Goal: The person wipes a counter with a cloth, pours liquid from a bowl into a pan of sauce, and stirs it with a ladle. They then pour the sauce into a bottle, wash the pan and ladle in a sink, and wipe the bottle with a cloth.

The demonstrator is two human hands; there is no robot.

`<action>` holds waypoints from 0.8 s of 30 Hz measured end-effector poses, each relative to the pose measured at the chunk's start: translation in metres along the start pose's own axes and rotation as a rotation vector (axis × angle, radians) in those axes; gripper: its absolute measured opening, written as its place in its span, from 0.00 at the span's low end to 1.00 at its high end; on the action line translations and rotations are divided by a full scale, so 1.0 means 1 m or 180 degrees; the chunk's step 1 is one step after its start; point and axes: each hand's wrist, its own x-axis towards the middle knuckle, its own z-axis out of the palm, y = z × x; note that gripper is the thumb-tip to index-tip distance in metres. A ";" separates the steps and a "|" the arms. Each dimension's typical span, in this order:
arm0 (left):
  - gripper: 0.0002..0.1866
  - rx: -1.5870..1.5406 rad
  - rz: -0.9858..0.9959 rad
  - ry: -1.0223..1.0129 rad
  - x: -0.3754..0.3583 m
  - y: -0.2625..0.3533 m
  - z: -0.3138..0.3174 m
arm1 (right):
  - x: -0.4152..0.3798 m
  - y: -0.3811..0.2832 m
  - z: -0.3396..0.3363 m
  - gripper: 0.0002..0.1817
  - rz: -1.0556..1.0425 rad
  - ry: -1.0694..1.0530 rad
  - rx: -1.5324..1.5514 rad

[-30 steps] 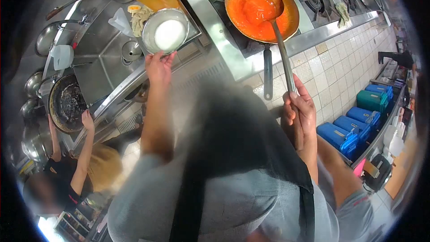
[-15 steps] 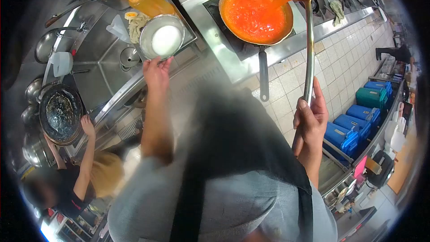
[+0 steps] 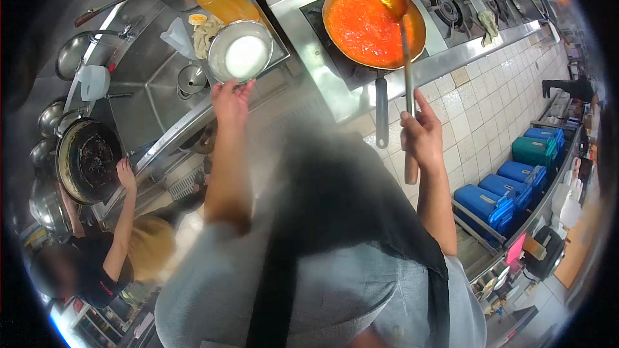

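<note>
My right hand is closed around the handle of a long metal ladle. The ladle's bowl rests in the red-orange sauce near the far right side of a frying pan. That pan sits on the stove, its black handle pointing toward me. My left hand grips the near rim of a round metal bowl. White liquid lies in the bowl, which stands beside the sink.
An orange plastic bottle and a crumpled cloth lie behind the bowl. At left, a co-worker holds a dark pan near the sink. Burners continue to the right; blue bins stand on the right.
The ladle has come down from above the pan, where it was pouring sauce, into the sauce. My right hand has shifted left. The co-worker's pan has tilted. My left hand stays on the bowl.
</note>
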 end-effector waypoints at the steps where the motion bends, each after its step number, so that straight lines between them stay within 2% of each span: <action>1: 0.13 0.0001 0.0007 -0.0004 0.000 0.000 0.000 | 0.005 0.002 0.001 0.33 0.0192 -0.0134 0.0234; 2: 0.13 0.0002 0.0016 -0.0007 0.000 0.000 0.000 | 0.003 -0.002 0.003 0.33 0.0192 -0.0136 0.0235; 4: 0.13 0.0025 0.0011 -0.0026 0.000 0.001 -0.001 | -0.002 -0.018 0.006 0.31 0.0727 -0.0527 0.1232; 5: 0.13 0.0045 0.0000 -0.0047 0.000 0.001 -0.001 | -0.006 -0.021 0.003 0.27 0.0828 -0.0695 0.1559; 6: 0.13 0.0044 -0.0005 -0.0047 -0.001 0.000 0.000 | -0.009 -0.021 -0.003 0.27 0.0830 -0.0690 0.1557; 8: 0.14 0.0015 0.0045 0.0037 -0.001 0.000 0.001 | -0.015 -0.020 -0.014 0.23 0.1204 -0.1286 0.3072; 9: 0.14 0.0011 0.0043 0.0041 -0.002 0.001 0.001 | -0.022 -0.022 -0.016 0.22 0.1201 -0.1342 0.3312; 14: 0.13 -0.0055 0.0016 0.0078 -0.004 0.002 0.003 | -0.059 -0.035 -0.028 0.24 0.1147 -0.0978 0.3009; 16: 0.13 -0.0077 0.0023 0.0053 -0.004 0.000 0.001 | -0.069 -0.037 -0.031 0.26 0.0774 -0.0623 0.2194; 17: 0.13 -0.0101 0.0042 0.0025 -0.003 0.000 0.001 | -0.071 -0.037 -0.032 0.29 0.0714 -0.0464 0.1972; 22: 0.17 0.0087 0.0049 0.0056 -0.012 0.005 0.011 | -0.076 -0.039 -0.028 0.33 0.0329 -0.0067 0.1264; 24: 0.17 0.0137 0.0088 0.0079 -0.016 0.011 0.023 | -0.070 -0.037 -0.026 0.34 0.0170 0.0169 0.0646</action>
